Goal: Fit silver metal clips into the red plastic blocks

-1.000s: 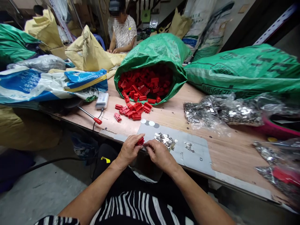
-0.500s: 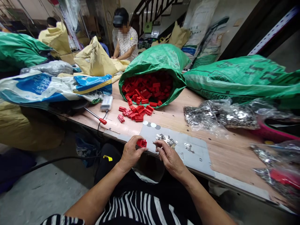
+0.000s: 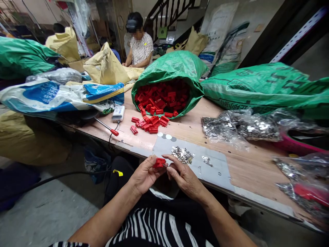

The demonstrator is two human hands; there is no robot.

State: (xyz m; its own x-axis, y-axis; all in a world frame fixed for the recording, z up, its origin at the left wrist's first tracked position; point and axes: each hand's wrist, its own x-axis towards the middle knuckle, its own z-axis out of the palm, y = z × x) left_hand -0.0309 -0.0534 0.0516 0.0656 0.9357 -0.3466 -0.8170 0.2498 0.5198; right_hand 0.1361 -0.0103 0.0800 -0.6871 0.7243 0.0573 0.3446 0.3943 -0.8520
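My left hand (image 3: 146,175) is closed on a small red plastic part (image 3: 159,162), held up just off the table's near edge. Close against its right end is my right hand (image 3: 183,175). The index finger reaches to the part's upper edge, and the thumb is apart below it; no metal piece shows between them. Behind my right hand, a pile of small shiny metal pieces (image 3: 183,154) lies on a grey mat (image 3: 218,168). A smaller cluster of metal pieces (image 3: 207,161) sits to its right. Several loose red parts (image 3: 150,124) are heaped beyond the mat.
A green sack (image 3: 177,63) full of red parts opens toward me. Clear bags of metal pieces (image 3: 259,129) lie at right. A red-tipped lever (image 3: 113,132) and a small white device (image 3: 118,113) are at left. Another person (image 3: 141,48) sits across the table.
My right hand has moved left, up to the red part, and its pinch on a small metal piece has loosened. My left hand has turned the red part, now showing its side.
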